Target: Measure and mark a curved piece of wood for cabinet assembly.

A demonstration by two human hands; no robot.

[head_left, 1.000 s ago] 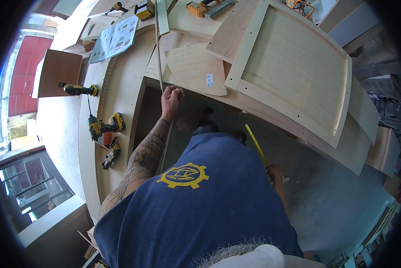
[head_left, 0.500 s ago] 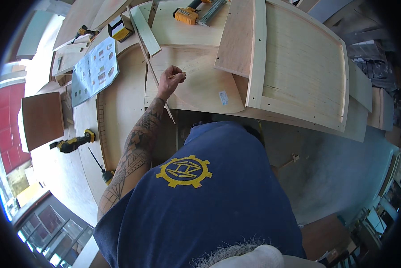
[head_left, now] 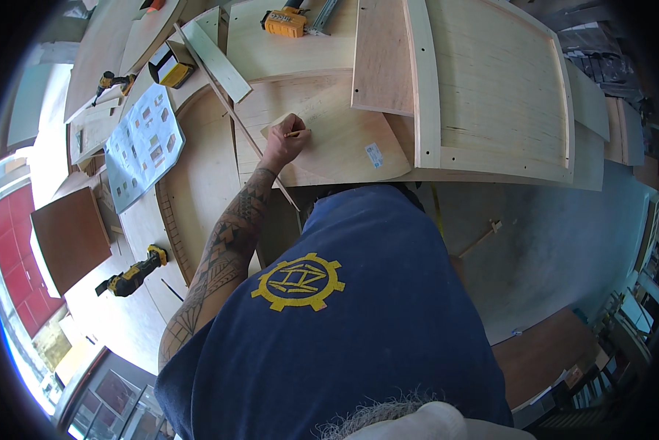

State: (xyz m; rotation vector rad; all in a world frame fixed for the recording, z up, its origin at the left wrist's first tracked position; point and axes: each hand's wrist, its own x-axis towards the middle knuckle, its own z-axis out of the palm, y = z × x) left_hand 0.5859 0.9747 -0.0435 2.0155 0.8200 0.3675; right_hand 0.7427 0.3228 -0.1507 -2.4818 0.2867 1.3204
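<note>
My left hand [head_left: 286, 141] is closed around a short pencil [head_left: 295, 134] and rests on a pale, curved-edge plywood piece [head_left: 344, 147]. A small white-and-blue label [head_left: 374, 155] is stuck near that piece's right end. Beside my wrist a long thin wood strip [head_left: 230, 110] lies slantwise across the bench. My right hand is out of view behind my body; only a bit of skin shows at the right side of my shirt.
A framed plywood panel [head_left: 498, 95] lies at right. Behind are an orange nail gun [head_left: 285, 22] and a yellow-black box [head_left: 174, 66]. To the left are a drawing sheet [head_left: 146, 143], a drill [head_left: 109, 84] and a cordless tool [head_left: 133, 275]. A wooden stick [head_left: 480, 238] shows below right.
My left hand has shifted slightly toward the near edge of the plywood piece, still gripping the pencil. The whole view has turned a little.
</note>
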